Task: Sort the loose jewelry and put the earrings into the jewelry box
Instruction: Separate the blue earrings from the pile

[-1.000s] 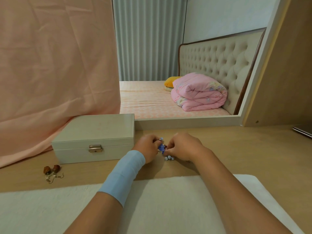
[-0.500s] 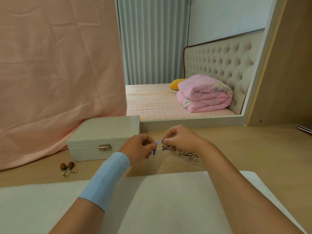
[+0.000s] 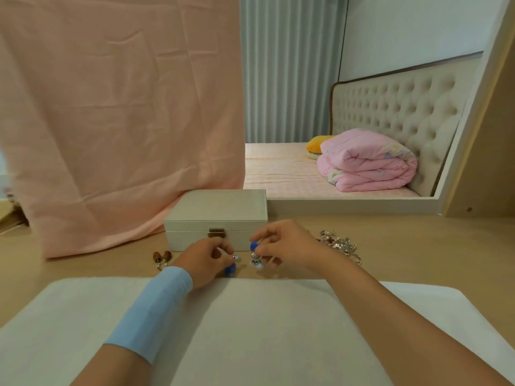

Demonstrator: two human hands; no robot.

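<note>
1. Your box (image 3: pixel 214 215) sits on the desk (image 3: pixel 418 246) just beyond your hands. Its lid is down and the small metal clasp (image 3: pixel 216 233) is fastened, so you cannot see what it holds.
2. Your left hand (image 3: pixel 206 259) has its fingers curled, pinching a blue earring (image 3: pixel 230 270) between thumb and forefinger. The bead hangs low, close to the far edge of the mat (image 3: pixel 250 330); you cannot tell whether it touches the desk.
3. Your right hand (image 3: pixel 284 246) is curled too, and pinches a second earring (image 3: pixel 253 246) at the fingertips. That one has a round blue bead on top, with a silvery dangle and a pale bead hanging under it. The two hands are near each other but apart, right in front of the box.
4. The pile (image 3: pixel 338 243) of loose silvery pieces lies on the desk just right of your right hand. It is tangled, and your wrist partly hides it.
5. A brown pair (image 3: pixel 161 257) lies left of your left hand, by the box's front left corner: rounded brown beads on thin metal hooks.
6. The mat is white and soft-looking, and your forearms reach over it. A smooth light-blue band (image 3: pixel 156 310) wraps your left forearm.
7. A creased pink cloth (image 3: pixel 119 121) hangs behind and left of the box, with its hem on the desk.
8. Farther back you see a bed (image 3: pixel 278 171) with a tufted headboard (image 3: pixel 395 107) and a folded pink quilt (image 3: pixel 367 162).
</note>
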